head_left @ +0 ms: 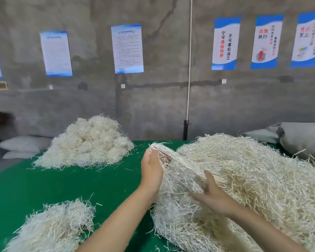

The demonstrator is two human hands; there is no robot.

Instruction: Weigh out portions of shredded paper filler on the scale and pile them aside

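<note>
A large heap of cream shredded paper filler (253, 175) covers the right half of the green table (62, 182). My left hand (151, 170) grips a stretched hank of strands at the heap's left edge, pulled up and to the left. My right hand (212, 194) lies on the heap with fingers spread and relaxed, pressing the strands down. A second pile of filler (87, 142) sits at the far left of the table. A third, smaller pile (53, 228) lies at the near left. No scale is in view.
A grey concrete wall with several blue-and-white posters (127, 48) stands behind the table. A white cord (189, 70) hangs down the wall. Grey sacks (302, 139) lie at the right, and white sacks (24, 144) sit low at the left.
</note>
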